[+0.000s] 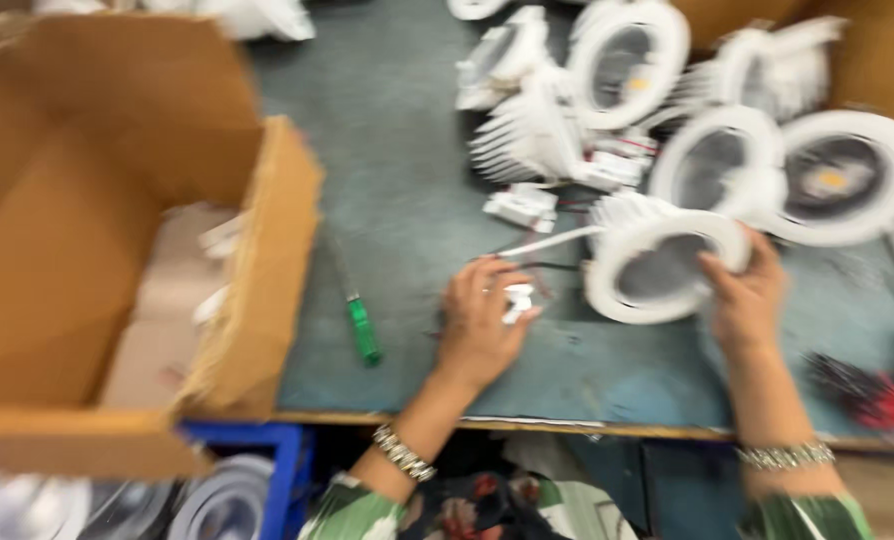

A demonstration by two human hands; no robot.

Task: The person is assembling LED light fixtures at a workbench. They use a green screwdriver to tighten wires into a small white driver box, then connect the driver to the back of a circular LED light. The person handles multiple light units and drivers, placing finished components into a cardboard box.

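My right hand (742,295) grips the rim of a round white downlight fixture (657,265) lying on the grey-green table (407,200). My left hand (479,320) is closed on a small white connector block (518,300) whose thin wires lead toward that fixture. Both wrists wear metal bracelets. The picture is motion-blurred.
Several more white downlights with finned heat sinks (727,130) crowd the back right of the table. A green-handled screwdriver (362,325) lies left of my left hand. A large open cardboard box (117,250) stands at the left. Red and black wires (877,395) lie at the right edge.
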